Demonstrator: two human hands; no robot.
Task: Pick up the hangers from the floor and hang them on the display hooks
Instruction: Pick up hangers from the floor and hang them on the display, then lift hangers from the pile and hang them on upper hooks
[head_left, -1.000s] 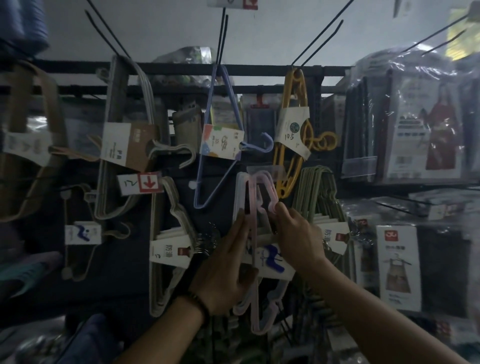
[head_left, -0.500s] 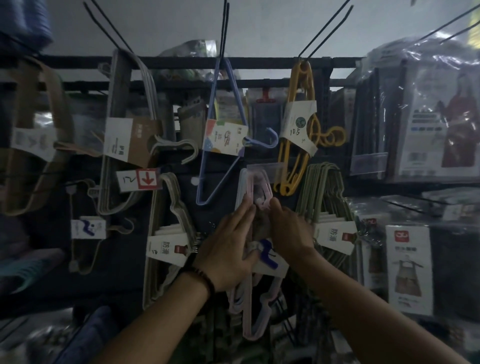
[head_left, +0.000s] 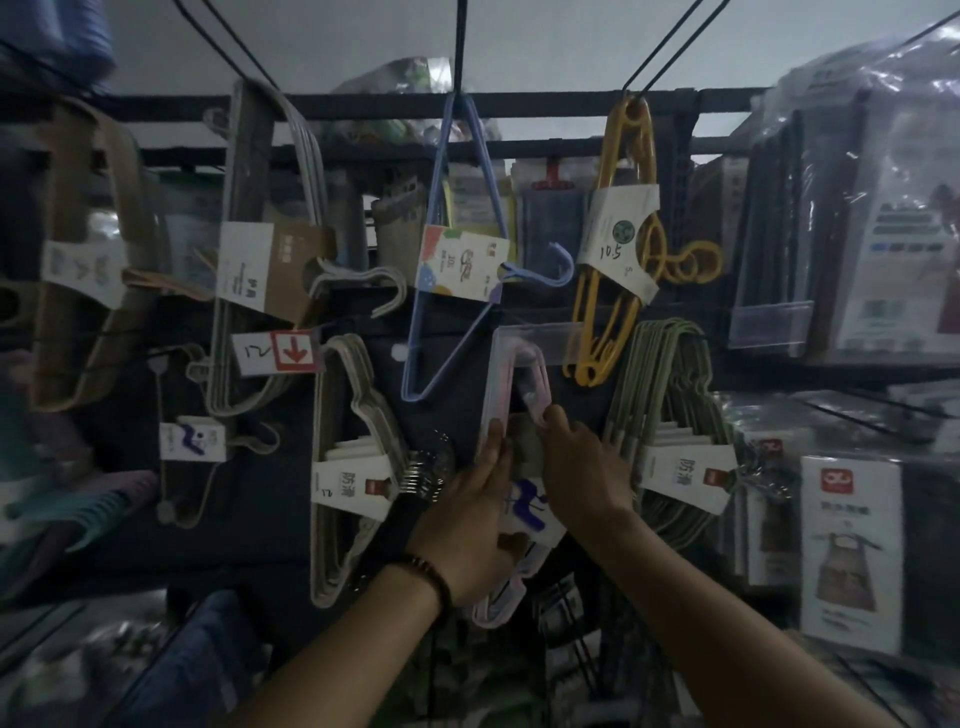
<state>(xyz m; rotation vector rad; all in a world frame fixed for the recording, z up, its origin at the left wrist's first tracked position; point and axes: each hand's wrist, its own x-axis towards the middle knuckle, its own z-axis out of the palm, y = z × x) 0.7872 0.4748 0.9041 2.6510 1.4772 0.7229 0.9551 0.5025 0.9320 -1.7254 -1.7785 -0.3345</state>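
Observation:
A bundle of pink and white hangers (head_left: 506, 374) with a white paper label hangs at the middle of the dark display rack, its upper end just under a clear price strip (head_left: 540, 338). My left hand (head_left: 470, 514) lies with straight fingers flat against the bundle's left side. My right hand (head_left: 576, 467) pinches the pink upper end of the bundle from the right. The hook behind the bundle is hidden.
Other hanger bundles hang around: blue (head_left: 457, 249) above, yellow (head_left: 618, 244) upper right, green (head_left: 670, 421) right, beige (head_left: 353, 457) left, grey (head_left: 260, 249) upper left. Bagged goods (head_left: 852, 551) fill the right side. Black hook wires (head_left: 460, 47) stick out overhead.
The pink bundle has gone up and slightly back toward the rack. Both hands rose with it, and the left fingers now lie flatter along its side.

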